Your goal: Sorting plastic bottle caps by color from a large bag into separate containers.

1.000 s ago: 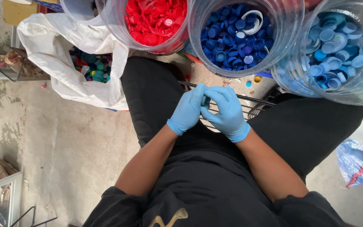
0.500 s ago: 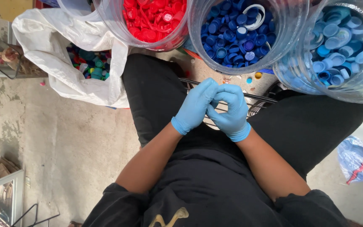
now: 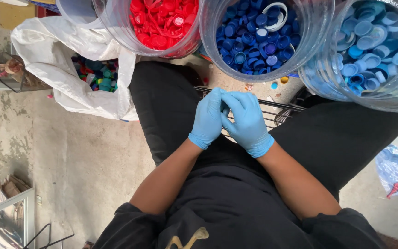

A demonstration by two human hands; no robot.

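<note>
Gloved left hand (image 3: pixel 208 119) and right hand (image 3: pixel 248 122) meet over a wire rack (image 3: pixel 277 108), fingers interlocked together, holding nothing visible, below tubs of caps (image 3: pixel 254 37).

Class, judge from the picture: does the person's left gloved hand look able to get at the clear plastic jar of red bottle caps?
Probably yes: the left hand sits close below the jar of red caps, whose mouth is open, with nothing between them.

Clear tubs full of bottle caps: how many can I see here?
3. A tub of red caps at upper left, a tub of dark blue caps in the middle and a tub of light blue caps at right. More may lie outside the frame.
</note>
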